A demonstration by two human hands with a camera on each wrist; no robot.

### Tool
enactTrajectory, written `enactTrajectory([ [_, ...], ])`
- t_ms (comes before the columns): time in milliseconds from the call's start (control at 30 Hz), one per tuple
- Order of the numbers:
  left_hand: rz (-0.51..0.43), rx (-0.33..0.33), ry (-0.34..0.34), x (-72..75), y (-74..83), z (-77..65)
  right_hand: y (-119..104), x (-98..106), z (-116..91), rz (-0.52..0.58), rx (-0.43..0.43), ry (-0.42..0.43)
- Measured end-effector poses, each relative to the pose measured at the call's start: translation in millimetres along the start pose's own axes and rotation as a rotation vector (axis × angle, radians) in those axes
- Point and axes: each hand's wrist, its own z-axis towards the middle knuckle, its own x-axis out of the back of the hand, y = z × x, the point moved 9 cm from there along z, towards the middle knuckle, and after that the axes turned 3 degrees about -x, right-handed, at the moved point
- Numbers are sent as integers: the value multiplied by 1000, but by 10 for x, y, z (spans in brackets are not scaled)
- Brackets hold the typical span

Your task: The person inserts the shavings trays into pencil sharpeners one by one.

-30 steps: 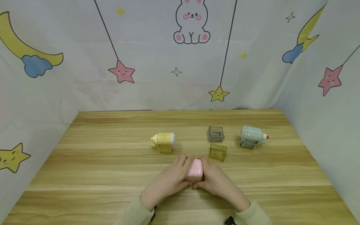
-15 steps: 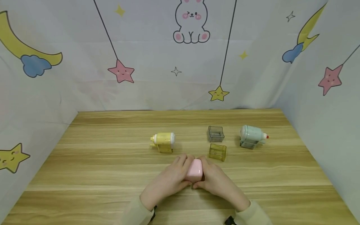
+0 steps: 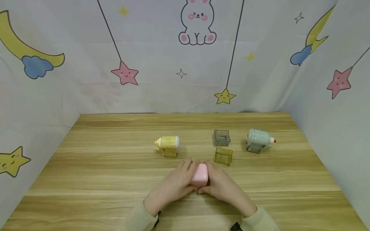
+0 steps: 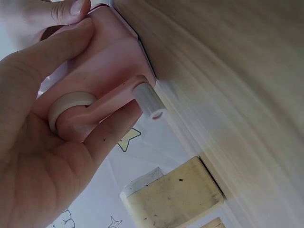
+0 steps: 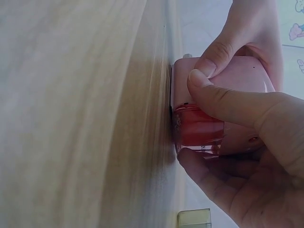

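Observation:
A pink hand-crank pencil sharpener stands low on the wooden table between both hands. My left hand grips one side of it, with the crank and its grey knob beside the palm in the left wrist view. From the other side my right hand holds the body, thumb across the front and fingers curled underneath near a transparent red shavings drawer. Both thumbs lie close together on the pink casing. The drawer is in the body, partly hidden by the right fingers.
Beyond the hands, a yellow sharpener stands to the left and a mint-green sharpener to the right. Between them lie a grey transparent drawer and a yellow transparent drawer. A white patterned cloth encloses the table's back and sides.

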Motion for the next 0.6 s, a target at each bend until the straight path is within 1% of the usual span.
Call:
enactTrajectory([
  [233,-1,-13,-3,-3,0,-8,-17,2,-2,16,22,37],
  [600,-5,-2,-10,-13,-8,-3,1,-17,0,32,-4,16],
])
